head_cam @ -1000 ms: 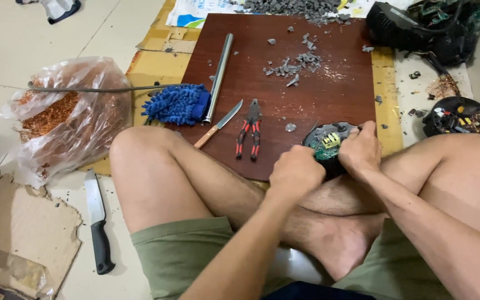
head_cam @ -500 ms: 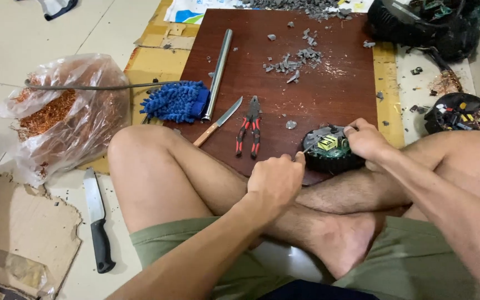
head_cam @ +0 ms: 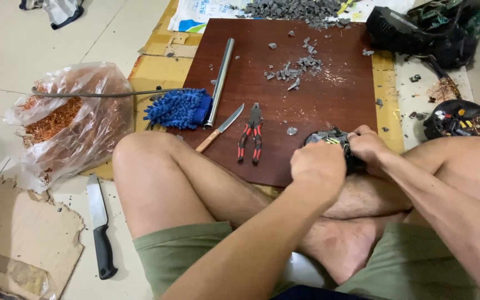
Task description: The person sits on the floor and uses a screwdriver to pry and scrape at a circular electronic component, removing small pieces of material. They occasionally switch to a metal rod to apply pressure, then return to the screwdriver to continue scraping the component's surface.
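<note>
Left hand (head_cam: 318, 166): fisted over the small dark motor part (head_cam: 329, 139) at the wooden board's (head_cam: 284, 61) near edge.
Right hand (head_cam: 366, 145): gripping that part's far side.
Plastic bag (head_cam: 93, 119): holds copper wire scraps (head_cam: 48, 119), left of the board.

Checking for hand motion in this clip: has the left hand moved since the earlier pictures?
Yes. The left hand has moved up and right, from above the shin onto the dark round part at the board's front edge.

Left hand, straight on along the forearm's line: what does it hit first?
The left hand points up and right toward the dark round device at the board's near edge. It looks already against it, opposite the right hand; contact is hidden behind the fist.
</note>
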